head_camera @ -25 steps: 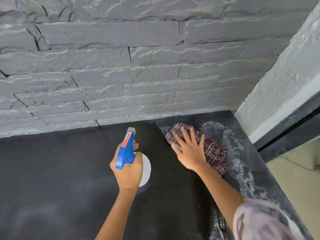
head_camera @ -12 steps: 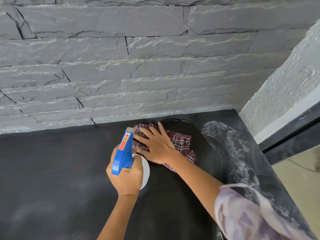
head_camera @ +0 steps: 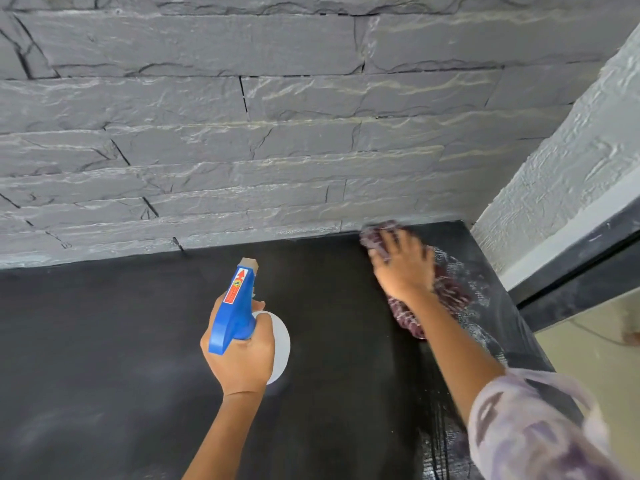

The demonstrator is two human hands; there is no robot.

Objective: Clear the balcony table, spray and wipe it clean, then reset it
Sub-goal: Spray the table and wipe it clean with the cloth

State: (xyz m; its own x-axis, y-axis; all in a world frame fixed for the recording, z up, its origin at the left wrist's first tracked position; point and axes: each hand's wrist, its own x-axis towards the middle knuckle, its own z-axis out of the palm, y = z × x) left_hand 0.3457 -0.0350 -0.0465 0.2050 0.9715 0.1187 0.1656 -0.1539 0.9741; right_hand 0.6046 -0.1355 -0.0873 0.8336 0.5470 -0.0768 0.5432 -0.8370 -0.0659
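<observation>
Clearing looked done. Your left hand gripped the spray bottle above the bench; your right hand, spread flat, pressed the cloth into its far right corner. Wiping looked unfinished, and resetting was not yet begun.

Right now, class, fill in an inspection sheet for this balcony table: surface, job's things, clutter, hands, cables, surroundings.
Surface: black table, with whitish wet smears along its right edge.
Job's things: blue spray bottle near the middle; checked cloth at the far right corner.
Clutter: nothing seen.
Hands: left hand grips the spray bottle; right hand presses the cloth, fingers spread, blurred.
Cables: nothing seen on the table.
Surroundings: grey stone wall behind; dark frame at right.
</observation>
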